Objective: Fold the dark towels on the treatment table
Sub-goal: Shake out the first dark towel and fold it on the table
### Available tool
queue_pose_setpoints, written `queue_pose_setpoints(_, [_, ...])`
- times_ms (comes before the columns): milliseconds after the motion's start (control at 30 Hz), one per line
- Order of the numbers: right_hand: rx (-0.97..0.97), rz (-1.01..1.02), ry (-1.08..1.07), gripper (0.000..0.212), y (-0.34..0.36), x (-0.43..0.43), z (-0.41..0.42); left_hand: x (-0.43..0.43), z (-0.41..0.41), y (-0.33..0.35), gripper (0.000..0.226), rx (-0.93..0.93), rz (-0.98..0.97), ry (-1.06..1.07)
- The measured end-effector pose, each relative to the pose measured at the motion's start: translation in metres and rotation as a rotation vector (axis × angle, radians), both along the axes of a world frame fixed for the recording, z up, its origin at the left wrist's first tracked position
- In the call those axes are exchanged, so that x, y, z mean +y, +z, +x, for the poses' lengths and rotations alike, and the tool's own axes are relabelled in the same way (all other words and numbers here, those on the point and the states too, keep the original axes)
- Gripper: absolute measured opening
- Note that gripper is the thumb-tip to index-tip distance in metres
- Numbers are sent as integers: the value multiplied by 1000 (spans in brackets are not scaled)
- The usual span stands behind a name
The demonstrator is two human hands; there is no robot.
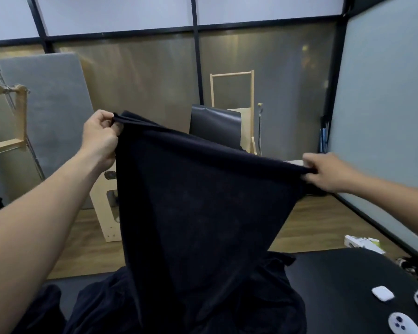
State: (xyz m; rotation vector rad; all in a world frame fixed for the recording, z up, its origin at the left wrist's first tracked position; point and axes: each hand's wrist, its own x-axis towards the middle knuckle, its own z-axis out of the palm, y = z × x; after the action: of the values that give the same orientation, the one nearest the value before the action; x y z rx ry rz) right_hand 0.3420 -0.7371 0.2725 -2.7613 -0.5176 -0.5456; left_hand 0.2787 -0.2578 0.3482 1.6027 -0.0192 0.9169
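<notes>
Here, one dark towel [198,201] is held up in the air above the counter [336,273], spread between both hands. Its top edge is pulled taut and slants down from far left to right. Left hand [99,138] pinches the upper left corner, fingers curled round bunched cloth. Right hand [328,172] grips the right corner, lower than the left, thumb on top of the edge. Both forearms are bare and stretched forward. The towel narrows downward, and its lower end runs into a heap of dark towels [101,307] on the near left part of the counter; it is dark on dark, so the exact edge is hard to tell.

On the counter's near right lie a white earbud case [383,293] and two white controllers [402,324], well apart from the heap. A white box [362,243] sits at the counter's far right edge. Beyond is the wooden floor [307,220], with a wooden chair [232,97] with a black pad behind the towel and a grey panel [48,104] leaning far left.
</notes>
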Motion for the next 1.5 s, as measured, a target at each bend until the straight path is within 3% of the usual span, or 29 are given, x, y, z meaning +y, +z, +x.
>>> queue_pose_setpoints(133, [-304,183,-94,23,114,-4,4,5,-3,59,31,-59,196,63])
queue_pose_setpoints(233, [-561,665,-114,16,218,12,4,5,1,133,26,-266,71,139])
queue_pose_setpoints(300, [-532,1063,-13,17,246,33,8,-2,9,162,24,-323,49,178])
queue_pose_setpoints(333, [-485,1126,7,18,246,44,9,-6,12,162,25,-314,84,194])
queue_pose_setpoints(367, [-436,1071,-11,20,239,52,9,-9,13,153,26,-277,122,199])
queue_pose_setpoints(500, [-383,475,-75,20,189,34,3,13,15,91,20,-50,371,250])
queue_pose_setpoints(600, [-372,276,-135,22,205,-4,-3,9,20,95,26,-72,418,203])
queue_pose_setpoints(667, [-511,358,-152,25,243,-20,-15,-8,21,135,27,-185,344,179])
queue_pose_setpoints(767, [-728,708,-135,34,287,-24,-30,-38,14,200,23,-386,180,176])
queue_pose_setpoints(833, [-668,824,-170,37,280,-21,-28,-54,18,201,23,-401,223,199])
queue_pose_setpoints(933, [-447,619,-220,35,240,-35,-10,-52,26,165,24,-261,433,248])
queue_pose_setpoints(1033, [-389,536,-170,31,247,-45,-7,-33,20,184,24,-284,451,302])
queue_pose_setpoints(1133, [-580,874,-54,33,295,-28,-19,-34,5,230,22,-461,307,343])
queue_pose_setpoints(1200, [-600,999,5,36,299,-14,-22,-41,-4,229,25,-500,289,356])
queue_pose_setpoints(1300, [-408,900,69,37,261,-4,-17,-32,-3,188,26,-322,403,419])
queue_pose_setpoints(1400, [-207,822,86,29,236,-20,-17,-15,-4,158,31,-307,438,274])
queue_pose_setpoints(1500, [131,636,45,23,249,-44,-34,-8,-14,165,35,-241,375,131])
